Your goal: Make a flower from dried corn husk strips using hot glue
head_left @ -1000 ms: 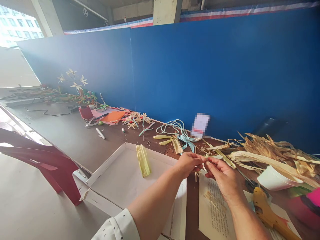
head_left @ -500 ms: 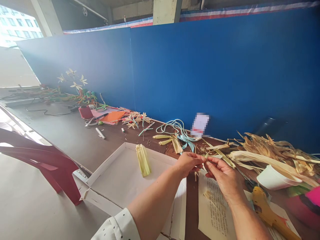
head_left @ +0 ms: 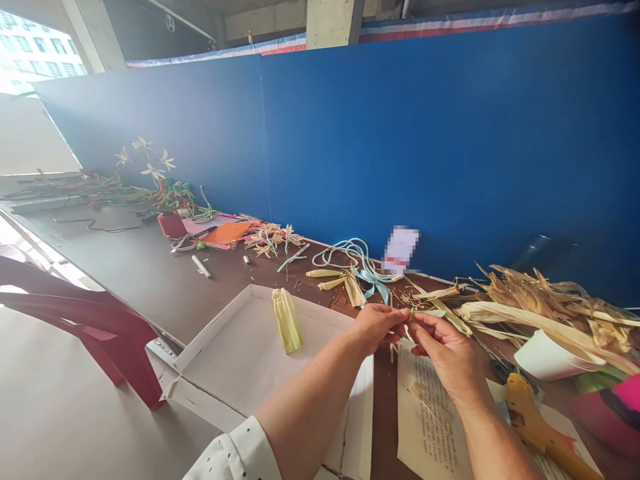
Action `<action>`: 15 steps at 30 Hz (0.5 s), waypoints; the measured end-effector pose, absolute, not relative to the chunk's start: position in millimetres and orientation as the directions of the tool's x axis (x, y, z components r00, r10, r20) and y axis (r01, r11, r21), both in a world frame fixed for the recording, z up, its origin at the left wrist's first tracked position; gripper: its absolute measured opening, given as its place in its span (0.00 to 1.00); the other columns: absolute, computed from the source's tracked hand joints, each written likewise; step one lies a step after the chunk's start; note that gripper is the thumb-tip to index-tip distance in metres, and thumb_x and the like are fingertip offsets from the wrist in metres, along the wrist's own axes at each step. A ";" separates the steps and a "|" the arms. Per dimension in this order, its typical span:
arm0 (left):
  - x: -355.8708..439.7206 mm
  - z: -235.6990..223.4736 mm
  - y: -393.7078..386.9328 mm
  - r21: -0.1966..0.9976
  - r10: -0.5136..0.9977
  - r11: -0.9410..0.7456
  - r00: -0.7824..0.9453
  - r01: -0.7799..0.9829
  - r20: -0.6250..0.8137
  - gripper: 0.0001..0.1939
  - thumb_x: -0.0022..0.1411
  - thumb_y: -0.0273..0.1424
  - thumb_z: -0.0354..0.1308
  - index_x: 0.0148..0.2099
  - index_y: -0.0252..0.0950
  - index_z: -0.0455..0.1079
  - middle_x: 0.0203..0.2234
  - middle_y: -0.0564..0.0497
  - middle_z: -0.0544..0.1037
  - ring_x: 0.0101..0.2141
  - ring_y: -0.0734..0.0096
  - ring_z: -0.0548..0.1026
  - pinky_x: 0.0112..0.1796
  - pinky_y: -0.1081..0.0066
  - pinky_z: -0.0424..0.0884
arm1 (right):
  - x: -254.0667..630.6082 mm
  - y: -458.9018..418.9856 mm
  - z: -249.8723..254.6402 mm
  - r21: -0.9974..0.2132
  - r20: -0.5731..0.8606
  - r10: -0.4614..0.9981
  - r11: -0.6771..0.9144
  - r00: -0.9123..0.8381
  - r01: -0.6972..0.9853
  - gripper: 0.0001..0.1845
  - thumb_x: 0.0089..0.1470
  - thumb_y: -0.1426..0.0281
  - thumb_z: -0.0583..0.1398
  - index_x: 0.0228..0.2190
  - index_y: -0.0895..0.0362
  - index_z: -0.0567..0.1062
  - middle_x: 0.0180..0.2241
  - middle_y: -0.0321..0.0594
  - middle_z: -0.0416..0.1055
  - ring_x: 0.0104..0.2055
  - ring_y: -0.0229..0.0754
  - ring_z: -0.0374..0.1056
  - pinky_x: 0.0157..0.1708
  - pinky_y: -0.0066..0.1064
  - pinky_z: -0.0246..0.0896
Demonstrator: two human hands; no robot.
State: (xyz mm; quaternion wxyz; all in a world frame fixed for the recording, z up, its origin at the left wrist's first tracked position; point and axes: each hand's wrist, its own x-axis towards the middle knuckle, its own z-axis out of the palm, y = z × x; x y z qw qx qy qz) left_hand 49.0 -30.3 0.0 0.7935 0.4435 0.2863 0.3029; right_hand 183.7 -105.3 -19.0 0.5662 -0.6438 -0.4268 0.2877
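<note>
My left hand and my right hand meet above the table, fingertips pinched together. Between them is a small strip of corn husk, mostly hidden by the fingers. Below my right hand lies a printed sheet, with a scrap of dry husk on it. To the left, a gathered pale-green corn husk bundle rests in a shallow white box lid. Just beyond my hands are husk pieces and a light-blue ribbon.
A yellow glue gun, a white cup and a heap of dry husks crowd the right side. A coil of pale cord lies near the blue partition. A red chair stands at left.
My fingertips have shifted slightly around the small husk strip, and a little more of its green end shows. Everything else looks the same.
</note>
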 end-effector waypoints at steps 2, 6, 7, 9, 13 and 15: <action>48.8 -0.1 -30.5 0.878 0.739 0.417 0.650 -0.234 -0.178 0.25 0.37 0.47 0.70 0.28 0.30 0.71 0.21 0.53 0.69 0.23 0.82 0.66 0.25 0.78 0.62 | 185.2 -105.5 -20.7 -0.974 0.114 0.877 0.005 0.467 0.228 0.24 0.44 0.56 0.65 0.43 0.53 0.75 0.33 0.38 0.76 0.27 0.40 0.70 0.26 0.32 0.70; 48.1 0.8 -31.2 0.884 0.739 0.407 0.651 -0.230 -0.171 0.26 0.36 0.48 0.70 0.27 0.30 0.70 0.20 0.53 0.68 0.23 0.82 0.65 0.25 0.78 0.62 | 186.5 -104.8 -21.9 -0.970 0.117 0.880 0.002 0.461 0.241 0.24 0.45 0.56 0.65 0.43 0.53 0.75 0.34 0.39 0.76 0.27 0.40 0.71 0.26 0.32 0.69; 48.0 1.2 -31.4 0.885 0.739 0.404 0.653 -0.230 -0.168 0.26 0.36 0.48 0.70 0.27 0.30 0.70 0.20 0.53 0.68 0.23 0.82 0.65 0.25 0.78 0.62 | 186.3 -104.7 -21.8 -0.970 0.117 0.880 0.001 0.460 0.244 0.23 0.45 0.56 0.65 0.43 0.53 0.75 0.34 0.39 0.76 0.27 0.41 0.71 0.26 0.32 0.69; 47.7 1.9 -31.8 0.888 0.741 0.399 0.652 -0.231 -0.163 0.26 0.36 0.48 0.70 0.27 0.30 0.70 0.20 0.53 0.68 0.23 0.81 0.65 0.25 0.78 0.61 | 185.6 -104.6 -21.1 -0.969 0.116 0.881 -0.002 0.458 0.249 0.23 0.46 0.56 0.64 0.43 0.53 0.75 0.33 0.38 0.76 0.28 0.41 0.71 0.26 0.32 0.69; 48.2 1.7 -31.1 0.895 0.746 0.387 0.646 -0.220 -0.164 0.26 0.36 0.48 0.70 0.27 0.30 0.69 0.20 0.53 0.68 0.23 0.81 0.65 0.25 0.77 0.61 | 184.3 -104.7 -19.6 -0.968 0.119 0.880 -0.001 0.460 0.253 0.23 0.46 0.56 0.64 0.43 0.53 0.75 0.34 0.39 0.76 0.27 0.40 0.70 0.27 0.32 0.70; 48.7 0.4 -30.0 0.901 0.740 0.379 0.653 -0.210 -0.159 0.26 0.36 0.48 0.70 0.27 0.30 0.70 0.21 0.53 0.68 0.23 0.81 0.65 0.25 0.77 0.61 | 184.4 -104.9 -19.2 -0.967 0.121 0.878 -0.001 0.463 0.255 0.23 0.46 0.55 0.64 0.43 0.53 0.75 0.34 0.39 0.76 0.27 0.40 0.70 0.26 0.32 0.70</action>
